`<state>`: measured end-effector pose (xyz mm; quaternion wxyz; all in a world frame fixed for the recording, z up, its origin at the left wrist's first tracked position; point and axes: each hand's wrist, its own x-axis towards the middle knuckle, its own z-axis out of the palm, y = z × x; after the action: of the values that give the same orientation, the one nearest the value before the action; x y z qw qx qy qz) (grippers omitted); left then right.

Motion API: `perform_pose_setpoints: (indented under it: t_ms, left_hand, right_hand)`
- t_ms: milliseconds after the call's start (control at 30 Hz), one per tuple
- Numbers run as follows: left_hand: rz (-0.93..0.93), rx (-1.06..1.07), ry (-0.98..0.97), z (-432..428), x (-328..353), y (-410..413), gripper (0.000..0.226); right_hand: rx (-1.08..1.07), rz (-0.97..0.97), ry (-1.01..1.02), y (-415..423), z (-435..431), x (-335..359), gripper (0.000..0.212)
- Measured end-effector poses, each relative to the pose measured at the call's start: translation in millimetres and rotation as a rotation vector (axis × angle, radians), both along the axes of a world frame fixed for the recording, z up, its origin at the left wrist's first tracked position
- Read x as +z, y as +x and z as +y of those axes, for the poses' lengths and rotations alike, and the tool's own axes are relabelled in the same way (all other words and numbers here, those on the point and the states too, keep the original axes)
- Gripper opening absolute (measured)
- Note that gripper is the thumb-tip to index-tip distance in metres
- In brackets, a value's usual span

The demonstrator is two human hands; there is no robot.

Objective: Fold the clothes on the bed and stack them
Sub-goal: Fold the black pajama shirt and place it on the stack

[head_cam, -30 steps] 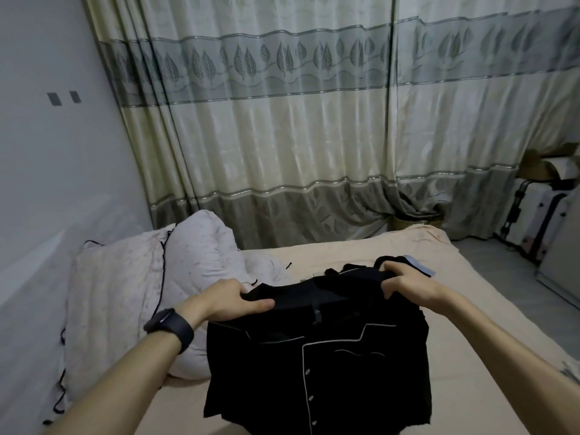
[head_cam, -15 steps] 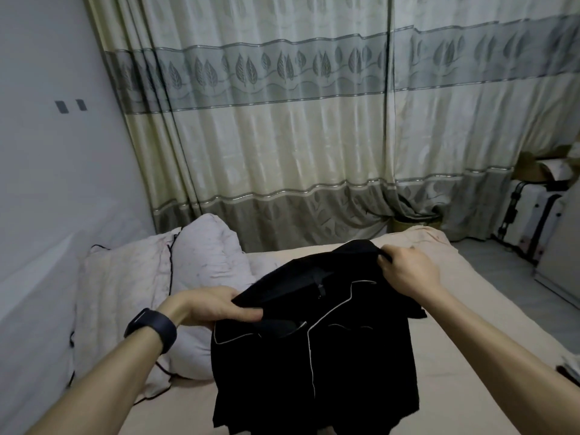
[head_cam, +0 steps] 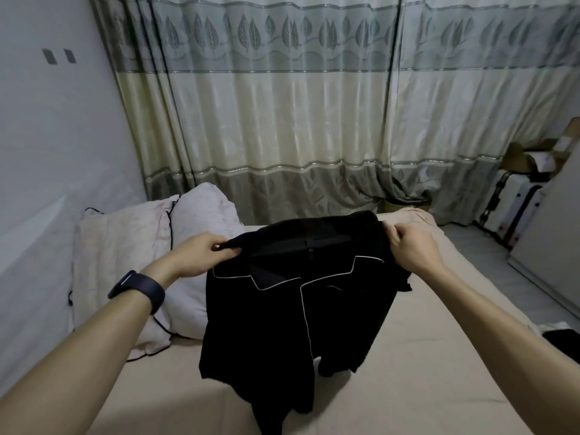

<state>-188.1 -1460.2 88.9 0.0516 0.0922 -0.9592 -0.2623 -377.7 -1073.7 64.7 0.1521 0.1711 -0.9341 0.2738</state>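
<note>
A black button-up shirt [head_cam: 282, 321] with thin white piping on its collar and front hangs in the air above the beige bed [head_cam: 423, 387]. My left hand [head_cam: 201, 254] pinches its left shoulder. My right hand [head_cam: 411, 248] grips its right shoulder at about the same height. The collar faces me and the hem dangles down to the sheet near the bottom edge of the view. A dark watch sits on my left wrist.
Two pale pillows [head_cam: 125, 262] lie at the left against the grey wall. Patterned curtains [head_cam: 282, 120] hang behind the bed. A dark garment on something white [head_cam: 561, 335] shows at the right edge. Luggage and boxes [head_cam: 518, 208] stand on the floor at the far right.
Both hands have lifted the black shirt off the bed and spread its shoulders apart, so it now hangs open facing me. My view has tilted up a little.
</note>
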Motion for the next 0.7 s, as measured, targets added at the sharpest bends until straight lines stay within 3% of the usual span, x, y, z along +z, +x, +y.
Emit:
perform_pose_setpoints:
  t_ms: [133, 267, 333, 400, 467, 567, 633, 700]
  left_hand:
    - [0.113, 0.131, 0.096, 9.8, -6.9, 22.4, 0.067]
    - [-0.134, 0.106, -0.162, 14.0, 11.0, 49.3, 0.085]
    - [-0.134, 0.119, -0.206, 20.1, 14.4, 64.5, 0.091]
    - [-0.051, 0.182, -0.133, 30.8, 12.3, 84.2, 0.092]
    - [0.024, 0.203, -0.024, 46.9, 6.0, 109.2, 0.091]
    - [0.001, 0.164, 0.105, 67.0, -0.5, 143.9, 0.09]
    - [-0.047, 0.122, 0.061, 76.9, -8.8, 163.3, 0.086]
    - [-0.085, 0.117, -0.124, 84.3, -21.7, 182.0, 0.079]
  right_hand:
    - [0.027, 0.067, 0.01, 12.3, 14.9, 13.6, 0.051]
    - [0.103, 0.122, 0.019, 39.7, 33.8, 22.6, 0.059]
    - [0.159, 0.213, 0.027, 64.7, 46.7, 19.4, 0.06]
    - [0.223, 0.218, 0.096, 86.4, 61.5, 11.8, 0.058]
    - [0.295, 0.085, 0.101, 102.5, 78.6, 1.9, 0.048]
    - [0.3, 0.039, 0.083, 120.1, 100.3, -13.3, 0.039]
    - [0.265, 0.048, 0.043, 132.5, 113.0, -22.7, 0.039]
    - [0.209, 0.018, 0.004, 145.3, 125.8, -31.6, 0.036]
